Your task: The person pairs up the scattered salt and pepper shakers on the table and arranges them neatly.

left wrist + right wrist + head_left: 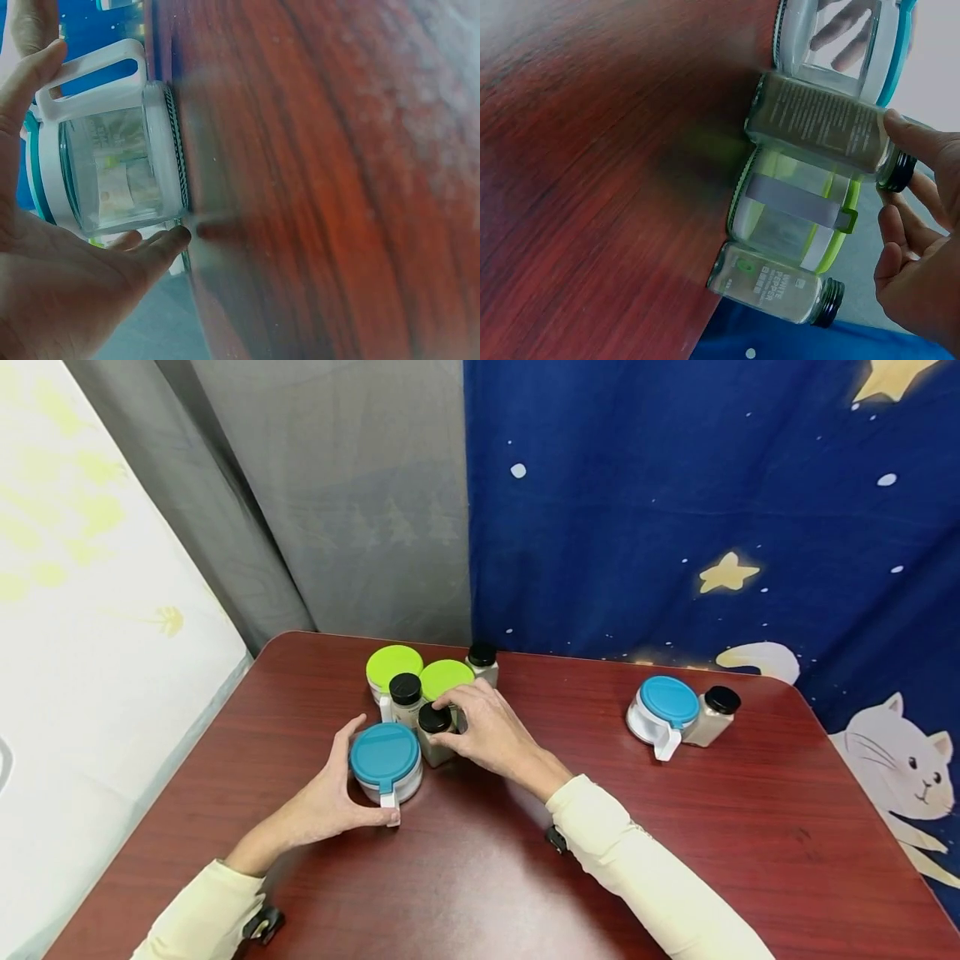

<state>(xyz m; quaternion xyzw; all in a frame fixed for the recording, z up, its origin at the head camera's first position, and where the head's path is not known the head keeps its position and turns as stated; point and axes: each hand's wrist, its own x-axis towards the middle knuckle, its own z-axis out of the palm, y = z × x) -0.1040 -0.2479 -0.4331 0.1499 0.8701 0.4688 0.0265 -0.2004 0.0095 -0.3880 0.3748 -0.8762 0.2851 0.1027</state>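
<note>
My left hand spans a clear seasoning jar with a blue lid, its thumb at the white handle and its fingers on the far side. In the left wrist view the glass jar stands upright on the table. The right hand pinches a spice bottle near its black cap, thumb on one side and fingertips on the other. That bottle is close beside the blue-lidded jar in the right wrist view. Behind it are two green-lidded jars and another black-capped bottle.
At the back of the group stands a bottle labelled white pepper. Farther right on the brown table, a second blue-lidded jar stands beside a black-capped bottle. A blue curtain hangs behind the table's far edge.
</note>
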